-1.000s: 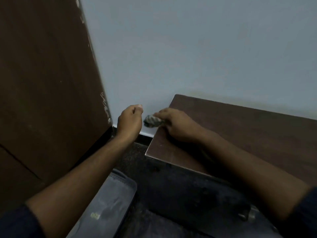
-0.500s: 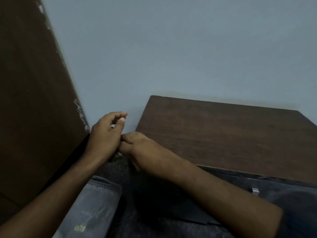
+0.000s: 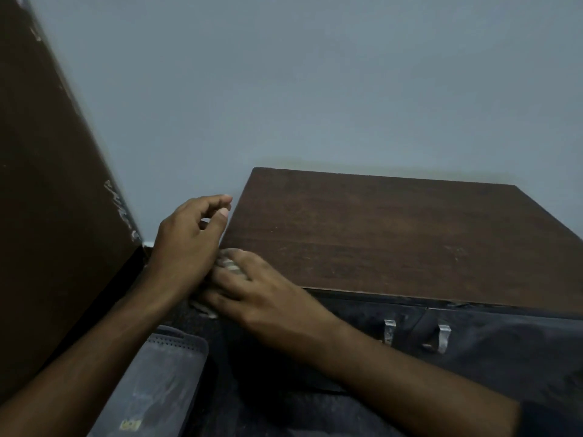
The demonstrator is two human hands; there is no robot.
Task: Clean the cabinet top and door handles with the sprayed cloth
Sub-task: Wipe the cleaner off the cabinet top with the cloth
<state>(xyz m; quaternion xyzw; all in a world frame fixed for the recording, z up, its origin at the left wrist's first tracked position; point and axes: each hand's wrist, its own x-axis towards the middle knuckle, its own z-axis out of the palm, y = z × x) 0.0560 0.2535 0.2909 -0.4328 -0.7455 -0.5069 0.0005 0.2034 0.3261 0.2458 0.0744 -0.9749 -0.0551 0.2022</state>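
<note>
Metal door handles (image 3: 415, 336), two; hands (image 3: 220, 266), two; one cloth (image 3: 229, 264).

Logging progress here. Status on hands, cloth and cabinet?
Right hand pressing cloth at cabinet top front-left corner. Left hand loosely curled beside it, empty. Door handles unobstructed.

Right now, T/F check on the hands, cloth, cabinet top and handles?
1. The right hand presses the cloth at the front left corner of the cabinet top. True.
2. The left hand grips a spray bottle. False: its fingers curl loosely, no bottle in view.
3. Two metal door handles show on the cabinet front, below the top. True.
4. A mug stands on the cabinet top. False: nothing stands on the part in view.
5. The hands are far apart. False: they meet at the corner.
</note>
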